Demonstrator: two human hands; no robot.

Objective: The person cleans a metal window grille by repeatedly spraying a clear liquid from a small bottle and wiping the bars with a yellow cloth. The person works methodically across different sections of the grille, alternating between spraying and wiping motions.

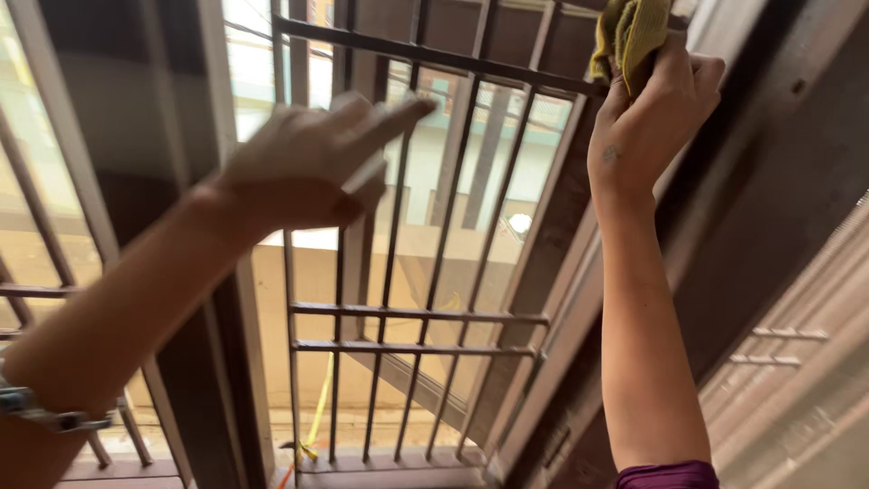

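Observation:
My right hand [654,116] is raised high and grips a yellow-green cloth [627,34], pressing it against the top right corner of a brown metal window grille [425,321]. My left hand [312,163] is blurred, held in front of the grille's upper left bars with the index finger stretched out toward the right and nothing visibly in it. A metal bracelet [41,412] shows on my left wrist at the lower left.
A dark brown window frame post [213,362] stands left of the grille and a second frame [751,199] slants at the right. More bars [36,290] show at far left. Buildings and a yellow strap [319,407] lie beyond the grille.

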